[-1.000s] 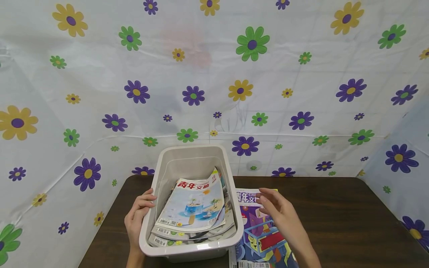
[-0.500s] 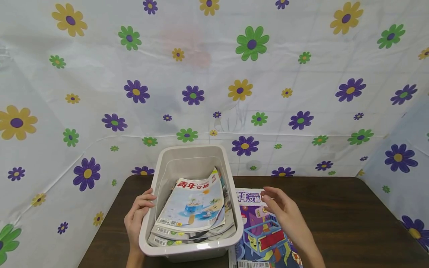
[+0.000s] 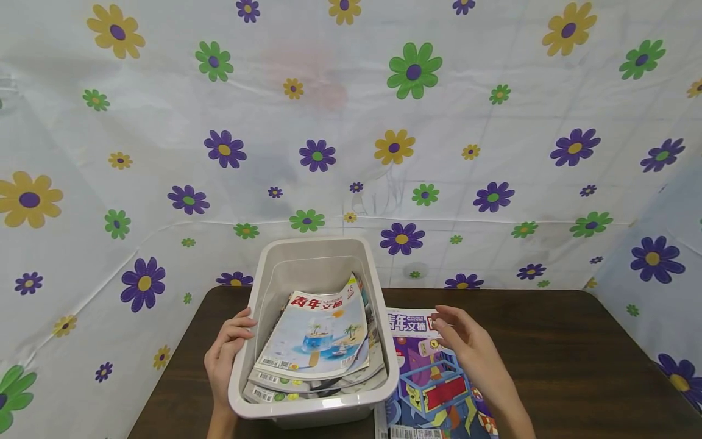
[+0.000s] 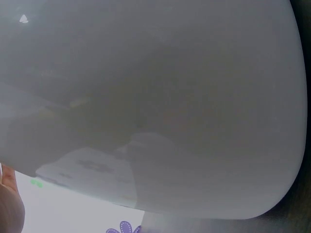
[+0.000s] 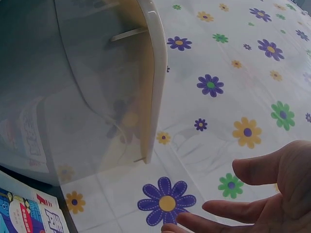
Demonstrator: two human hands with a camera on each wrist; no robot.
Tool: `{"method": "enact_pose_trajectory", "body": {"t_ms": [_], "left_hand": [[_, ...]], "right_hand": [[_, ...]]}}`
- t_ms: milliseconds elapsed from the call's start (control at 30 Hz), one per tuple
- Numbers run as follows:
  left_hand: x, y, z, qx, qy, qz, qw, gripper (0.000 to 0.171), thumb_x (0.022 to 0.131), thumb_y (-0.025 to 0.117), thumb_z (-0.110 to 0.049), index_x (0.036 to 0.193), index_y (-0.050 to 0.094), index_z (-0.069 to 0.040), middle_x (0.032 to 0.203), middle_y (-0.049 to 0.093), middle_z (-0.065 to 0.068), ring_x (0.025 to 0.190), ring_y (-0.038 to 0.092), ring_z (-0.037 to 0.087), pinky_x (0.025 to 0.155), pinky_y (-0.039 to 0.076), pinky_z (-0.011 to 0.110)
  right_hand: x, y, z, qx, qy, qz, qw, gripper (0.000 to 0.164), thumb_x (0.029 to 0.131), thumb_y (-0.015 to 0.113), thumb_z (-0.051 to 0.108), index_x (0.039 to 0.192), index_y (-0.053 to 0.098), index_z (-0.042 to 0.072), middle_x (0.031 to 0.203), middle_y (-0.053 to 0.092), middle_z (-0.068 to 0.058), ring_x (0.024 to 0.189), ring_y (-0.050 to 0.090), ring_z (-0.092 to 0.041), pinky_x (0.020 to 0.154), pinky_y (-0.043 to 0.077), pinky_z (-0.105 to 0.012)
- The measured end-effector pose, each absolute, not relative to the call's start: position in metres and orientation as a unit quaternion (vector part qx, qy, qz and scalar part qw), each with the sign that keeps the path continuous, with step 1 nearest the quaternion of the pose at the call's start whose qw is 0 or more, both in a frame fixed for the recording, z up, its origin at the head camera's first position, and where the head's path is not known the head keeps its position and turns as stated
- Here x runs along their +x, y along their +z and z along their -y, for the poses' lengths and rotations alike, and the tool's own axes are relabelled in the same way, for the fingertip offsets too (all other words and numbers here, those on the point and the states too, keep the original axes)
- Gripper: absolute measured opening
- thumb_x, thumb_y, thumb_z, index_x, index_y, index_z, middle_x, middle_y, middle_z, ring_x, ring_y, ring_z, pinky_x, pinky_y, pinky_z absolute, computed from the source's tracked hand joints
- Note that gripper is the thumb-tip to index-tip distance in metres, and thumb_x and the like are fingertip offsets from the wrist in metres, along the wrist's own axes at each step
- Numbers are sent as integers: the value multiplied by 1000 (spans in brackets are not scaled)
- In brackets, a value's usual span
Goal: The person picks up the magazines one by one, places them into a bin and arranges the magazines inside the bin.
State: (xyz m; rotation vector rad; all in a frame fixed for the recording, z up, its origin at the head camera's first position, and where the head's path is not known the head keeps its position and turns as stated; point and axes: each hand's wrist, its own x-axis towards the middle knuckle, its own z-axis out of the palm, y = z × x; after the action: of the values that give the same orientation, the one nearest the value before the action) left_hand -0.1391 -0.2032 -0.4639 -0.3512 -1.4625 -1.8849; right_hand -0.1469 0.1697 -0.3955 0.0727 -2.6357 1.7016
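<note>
A pale grey plastic bin [image 3: 315, 266] stands on the table with several magazines inside. The top magazine [image 3: 312, 341] has a pale blue beach cover and red title. At the bin's left rim is my left hand [image 3: 226, 353], its fingertips resting on the edge; the bin's outer wall [image 4: 170, 97] fills most of the left wrist view. Beside the bin on the right lies a purple magazine [image 3: 417, 396], its left edge partly hidden by the bin. My right hand [image 3: 468, 344] is over that magazine's upper right part, holding nothing, thumb and fingers apart in the right wrist view.
The dark wooden table [image 3: 559, 360] extends to the right of the magazine and also shows left of the bin. Behind it hangs a white sheet [image 3: 351, 122] printed with purple, green and yellow flowers, close to the bin's far end.
My right hand has shifted a little to the right, uncovering more of the purple magazine's title. The left hand and the bin have stayed in place.
</note>
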Motion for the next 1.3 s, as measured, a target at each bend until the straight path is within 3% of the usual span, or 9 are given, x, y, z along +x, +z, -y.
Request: {"method": "enact_pose_trajectory", "body": {"t_ms": [533,967,1300], "left_hand": [[-139,-462,201,-126,-729,564,366,32,93,32,14,80,61,13,99,73,4,125,61,21,108,42,26],[-140,-463,204,-139,-730,567,357,34,93,29,15,80,61,12,101,73,1,126,60,20,110,41,27],[-141,-465,205,-139,-731,565,357,34,92,29,15,80,60,14,101,73,0,126,59,20,111,40,27]], "right_hand": [[-152,-394,-184,-6,545,838,-28,50,109,54,28,149,45,-2,149,50,-27,134,53,-43,95,57,-37],[-155,-398,-192,-12,502,865,-23,53,109,53,33,148,46,-2,145,53,-27,127,58,-41,97,56,-44],[-162,-409,-200,-5,468,884,-6,53,107,57,34,145,50,-4,138,58,-28,118,64,-39,90,59,-42]]}}
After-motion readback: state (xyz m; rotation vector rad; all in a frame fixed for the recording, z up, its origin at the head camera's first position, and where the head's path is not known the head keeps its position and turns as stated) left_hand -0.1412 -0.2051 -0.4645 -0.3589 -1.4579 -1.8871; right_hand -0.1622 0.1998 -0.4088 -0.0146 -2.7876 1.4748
